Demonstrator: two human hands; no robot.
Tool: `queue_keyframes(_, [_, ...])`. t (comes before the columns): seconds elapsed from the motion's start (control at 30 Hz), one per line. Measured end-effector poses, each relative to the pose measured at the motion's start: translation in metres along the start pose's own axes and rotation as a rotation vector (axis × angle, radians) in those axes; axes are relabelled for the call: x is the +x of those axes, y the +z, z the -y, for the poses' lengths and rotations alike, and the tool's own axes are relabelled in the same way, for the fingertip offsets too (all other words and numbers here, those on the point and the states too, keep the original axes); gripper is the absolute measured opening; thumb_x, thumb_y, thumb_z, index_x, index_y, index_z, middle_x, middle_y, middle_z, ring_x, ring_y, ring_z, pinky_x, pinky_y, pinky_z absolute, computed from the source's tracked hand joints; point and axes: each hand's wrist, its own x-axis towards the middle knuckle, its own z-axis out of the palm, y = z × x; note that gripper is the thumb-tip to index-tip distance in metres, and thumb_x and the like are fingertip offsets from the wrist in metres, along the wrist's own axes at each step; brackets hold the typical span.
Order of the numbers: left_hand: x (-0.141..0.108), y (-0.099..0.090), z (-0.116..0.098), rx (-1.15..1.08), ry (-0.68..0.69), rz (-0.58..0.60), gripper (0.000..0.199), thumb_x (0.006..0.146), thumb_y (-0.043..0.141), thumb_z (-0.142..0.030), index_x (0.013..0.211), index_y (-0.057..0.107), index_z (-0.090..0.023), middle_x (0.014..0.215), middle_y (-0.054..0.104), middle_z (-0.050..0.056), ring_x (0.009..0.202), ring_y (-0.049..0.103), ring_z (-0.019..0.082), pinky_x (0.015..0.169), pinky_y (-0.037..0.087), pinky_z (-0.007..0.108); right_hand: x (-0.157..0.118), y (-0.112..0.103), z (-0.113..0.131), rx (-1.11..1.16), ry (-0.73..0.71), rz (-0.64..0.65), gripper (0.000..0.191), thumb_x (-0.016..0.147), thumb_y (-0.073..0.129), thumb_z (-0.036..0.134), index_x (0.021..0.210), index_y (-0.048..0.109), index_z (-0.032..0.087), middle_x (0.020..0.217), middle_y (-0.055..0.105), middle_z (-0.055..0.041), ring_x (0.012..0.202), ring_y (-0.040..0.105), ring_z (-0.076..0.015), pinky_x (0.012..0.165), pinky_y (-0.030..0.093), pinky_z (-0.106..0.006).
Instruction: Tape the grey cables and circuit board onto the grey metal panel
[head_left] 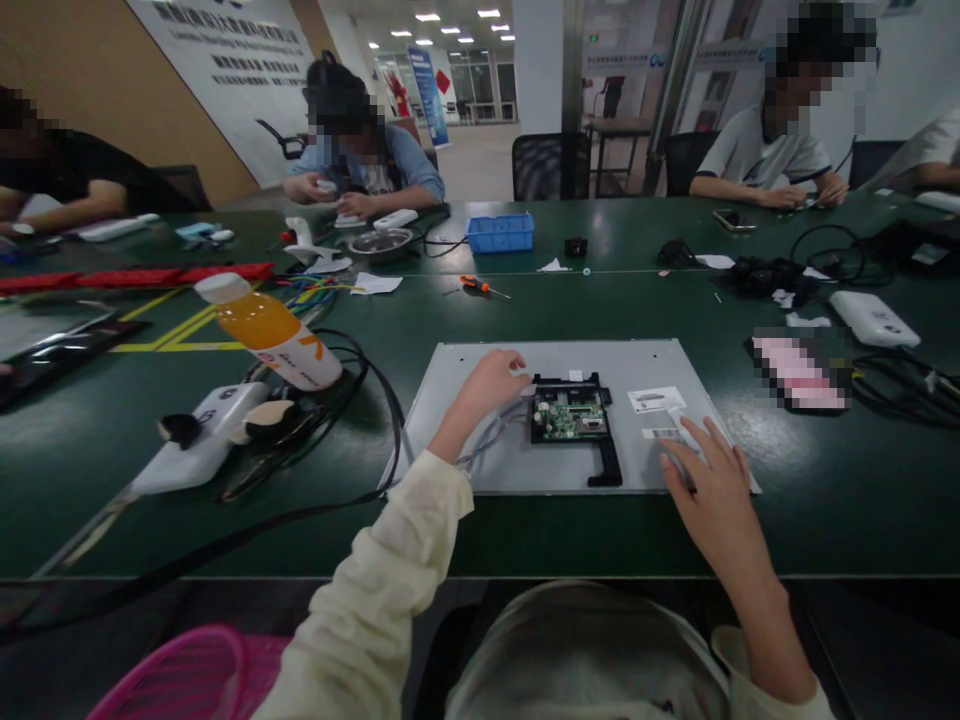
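Right hand (709, 485) lies flat, fingers spread, steadying the grey panel (480, 470) on the tabletop (825, 510). Left hand (491, 380) apparently pinches something white beside the circuit board (570, 415).

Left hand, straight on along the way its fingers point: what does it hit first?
The left hand points right, across the grey panel. First in line, probably the black bracket framing the green circuit board. The fingertips look close to a small white piece beside it; depth is unclear.

Cream long sleeves cover both arms, hands bare.
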Motion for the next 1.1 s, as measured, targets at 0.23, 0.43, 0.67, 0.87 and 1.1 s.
queue_keyframes(0.23, [0.001,0.018,0.025,-0.149,0.041,0.071,0.02,0.074,0.062,-0.032,0.083,0.071,-0.016,0.084,0.066,0.005,0.079,0.061,0.018,0.077,0.048,0.029,-0.001,0.0,0.0,-0.005,0.006,0.009,0.036,0.097,0.038,0.04,0.114,0.064,0.023,0.142,0.049,-0.0111,0.14,0.031,-0.0339,0.106,0.029,-0.064])
queue_keyframes(0.43, [0.0,0.019,0.023,-0.22,0.042,0.074,0.015,0.07,0.064,-0.028,0.077,0.069,-0.016,0.086,0.065,0.004,0.087,0.059,0.019,0.084,0.046,0.031,-0.001,0.002,-0.004,0.014,-0.015,-0.008,0.035,0.096,0.039,0.04,0.113,0.064,0.021,0.142,0.048,-0.0116,0.139,0.031,-0.0342,0.106,0.033,-0.061])
queue_keyframes(0.67, [0.002,0.016,0.024,-0.332,-0.017,0.056,0.012,0.074,0.059,-0.028,0.074,0.062,-0.017,0.071,0.065,0.001,0.07,0.061,0.015,0.071,0.048,0.027,0.0,0.001,-0.004,0.03,-0.029,-0.032,0.035,0.096,0.039,0.038,0.118,0.061,0.022,0.143,0.047,-0.0124,0.14,0.03,-0.0345,0.105,0.034,-0.061])
queue_keyframes(0.87, [0.0,0.014,0.03,-0.379,-0.073,0.029,0.013,0.081,0.053,-0.028,0.089,0.056,-0.018,0.068,0.067,0.0,0.055,0.061,0.012,0.056,0.045,0.023,0.01,-0.007,-0.001,0.063,-0.062,-0.069,0.038,0.095,0.04,0.035,0.127,0.055,0.023,0.143,0.047,-0.0109,0.14,0.031,-0.0318,0.107,0.033,-0.057])
queue_keyframes(1.1, [-0.001,0.016,0.034,-0.288,-0.035,-0.049,0.009,0.08,0.053,-0.026,0.079,0.058,-0.018,0.066,0.067,0.0,0.063,0.062,0.015,0.066,0.046,0.025,0.085,-0.025,0.02,0.059,-0.236,0.101,0.045,0.092,0.045,0.033,0.135,0.051,0.022,0.143,0.048,-0.0094,0.139,0.033,-0.0308,0.109,0.034,-0.052])
